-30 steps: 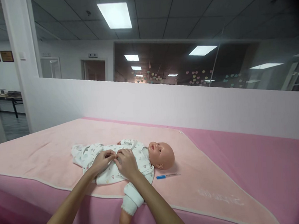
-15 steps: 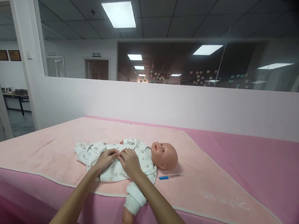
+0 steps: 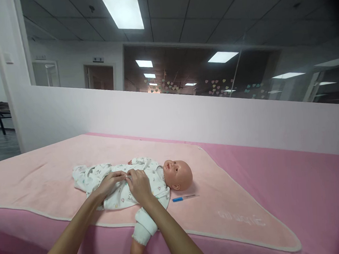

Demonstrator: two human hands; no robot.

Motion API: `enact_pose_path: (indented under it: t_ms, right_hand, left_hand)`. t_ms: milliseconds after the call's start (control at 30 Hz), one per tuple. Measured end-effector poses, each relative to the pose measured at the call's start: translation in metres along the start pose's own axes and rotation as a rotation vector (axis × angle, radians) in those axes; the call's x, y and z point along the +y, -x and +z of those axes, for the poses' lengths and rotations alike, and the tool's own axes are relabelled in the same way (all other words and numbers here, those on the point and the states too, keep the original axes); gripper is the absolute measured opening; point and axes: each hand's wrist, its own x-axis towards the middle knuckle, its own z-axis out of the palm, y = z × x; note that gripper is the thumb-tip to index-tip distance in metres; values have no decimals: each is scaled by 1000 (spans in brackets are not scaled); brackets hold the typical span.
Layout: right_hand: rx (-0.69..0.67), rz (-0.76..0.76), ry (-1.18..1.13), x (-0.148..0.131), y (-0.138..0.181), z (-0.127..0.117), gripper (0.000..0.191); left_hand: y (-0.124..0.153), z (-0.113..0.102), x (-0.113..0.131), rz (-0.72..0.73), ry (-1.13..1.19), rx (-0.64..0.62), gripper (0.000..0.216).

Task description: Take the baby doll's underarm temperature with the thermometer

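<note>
A baby doll [image 3: 179, 175] lies on its back across the bed, its head to the right. It wears a white printed baby outfit [image 3: 120, 200], fastened or held at the belly. My left hand [image 3: 112, 182] rests over the doll's middle, its fingertips pinched on the outfit's front. Close against it, my right hand [image 3: 140, 184] pinches the same spot, thumb and fingers together. The fabric between the fingertips is mostly hidden. Below my right wrist, the doll's near arm [image 3: 138, 248] hangs over the bed edge in a white sleeve.
A slim pen-like stick with a blue cap [image 3: 178, 199] lies beside the doll's head. Under the doll spreads a peach blanket [image 3: 228, 200] with pale trim, over a pink cover [image 3: 313, 187]. A low white wall [image 3: 186, 112] with glass above stands behind.
The camera view has turned slightly right, so everything appears farther left. Both hands stay pinched at the front of the outfit, with only small finger movement.
</note>
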Motion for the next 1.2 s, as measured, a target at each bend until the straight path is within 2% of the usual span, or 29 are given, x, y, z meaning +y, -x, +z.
enact_pose_path:
  t_ms: [133, 233, 333, 400, 500, 600, 700, 800, 933, 1100, 1200]
  right_hand:
    - [-30, 2, -15, 0, -2, 2, 10]
    - [-48, -79, 1, -2, -3, -5, 20]
    - [-14, -230, 27, -1, 8, -29, 29]
    - [48, -243, 29, 8, 27, -54, 33]
    - [132, -124, 35, 38, 70, -95, 29]
    - [115, -4, 106, 82, 113, -129, 31]
    - [-29, 131, 247, 120, 141, -149, 29]
    - [-209, 262, 286, 137, 149, -155, 27]
    - [-359, 419, 206, 135, 145, -157, 26]
    - [-367, 481, 132, 127, 135, -153, 27]
    - [-385, 448, 81, 122, 127, -145, 27]
  left_hand:
    - [-8, 3, -4, 53, -64, 5, 17]
    - [-14, -1, 0, 99, -169, -37, 19]
    - [-23, -7, 12, 93, -356, -105, 23]
    - [-32, -4, 25, 67, -550, -66, 19]
    - [-50, 20, 44, 149, -764, 23, 17]
    - [-73, 60, 52, 278, -809, 37, 24]
    - [-94, 94, 45, 305, -751, 4, 25]
    - [-105, 107, 31, 255, -630, -54, 30]
    - [-100, 99, 23, 153, -420, -164, 41]
    - [-87, 88, 27, 105, -179, -261, 43]
    - [-88, 87, 26, 77, -71, -229, 37]
